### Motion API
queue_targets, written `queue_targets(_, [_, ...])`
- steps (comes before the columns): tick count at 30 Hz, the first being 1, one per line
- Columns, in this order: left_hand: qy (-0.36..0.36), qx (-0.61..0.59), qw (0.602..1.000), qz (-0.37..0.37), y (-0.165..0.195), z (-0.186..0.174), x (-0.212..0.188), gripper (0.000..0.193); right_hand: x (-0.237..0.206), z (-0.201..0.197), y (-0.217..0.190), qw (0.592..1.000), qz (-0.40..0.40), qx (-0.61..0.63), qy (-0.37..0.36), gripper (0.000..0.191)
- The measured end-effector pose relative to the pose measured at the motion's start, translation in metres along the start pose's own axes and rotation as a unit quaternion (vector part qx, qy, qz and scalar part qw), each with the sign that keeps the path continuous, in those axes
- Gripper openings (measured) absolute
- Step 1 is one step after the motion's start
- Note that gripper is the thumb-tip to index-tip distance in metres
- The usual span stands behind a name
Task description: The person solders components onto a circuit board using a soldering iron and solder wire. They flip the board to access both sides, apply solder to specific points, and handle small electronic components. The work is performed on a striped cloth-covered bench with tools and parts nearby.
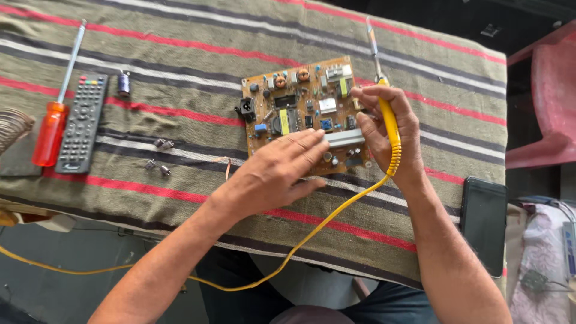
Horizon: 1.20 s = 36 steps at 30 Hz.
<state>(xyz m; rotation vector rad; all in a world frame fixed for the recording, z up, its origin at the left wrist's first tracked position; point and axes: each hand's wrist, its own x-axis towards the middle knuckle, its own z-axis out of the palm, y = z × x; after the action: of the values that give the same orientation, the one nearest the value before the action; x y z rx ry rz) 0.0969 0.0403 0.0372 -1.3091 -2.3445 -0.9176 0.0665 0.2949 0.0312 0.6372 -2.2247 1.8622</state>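
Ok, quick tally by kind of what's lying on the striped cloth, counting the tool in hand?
Circuit board: 1
Soldering iron, yellow, in right hand: 1
Screwdriver, orange handle: 1
Remote control: 1
Capacitor, loose: 1
Small metal parts: 4
Phone, dark: 1
Total: 10

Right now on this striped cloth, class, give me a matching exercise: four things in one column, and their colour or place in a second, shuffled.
Things:
1. screwdriver
2. remote
3. circuit board
4. phone

Places or colours:
A. under the left hand
B. dark, at the cloth's right edge
C. orange handle, far left
D. black, just right of the screwdriver

Pairs: 1-C, 2-D, 3-A, 4-B
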Motion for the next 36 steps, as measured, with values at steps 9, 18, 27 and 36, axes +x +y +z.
queue_targets(9, [0.125, -0.09, 0.973, -0.174, -0.022, -0.048, -0.046, 0.037, 0.008, 0.015, 0.014, 0.991, 0.028, -0.125, 0.043, 0.035])
queue_targets(18, [0.042, 0.006, 0.987, -0.155, 0.018, -0.05, -0.112, 0.044, 0.0, 0.049, -0.005, 0.99, -0.059, -0.117, 0.048, 0.033])
queue_targets(27, [0.188, 0.065, 0.954, -0.226, 0.003, -0.088, -0.159, 0.021, -0.003, 0.074, -0.022, 0.975, -0.09, -0.205, 0.008, 0.036])
queue_targets(36, [0.094, 0.282, 0.895, -0.333, -0.038, -0.117, -0.17, 0.028, -0.001, 0.069, -0.021, 0.957, -0.107, -0.269, -0.005, 0.03])
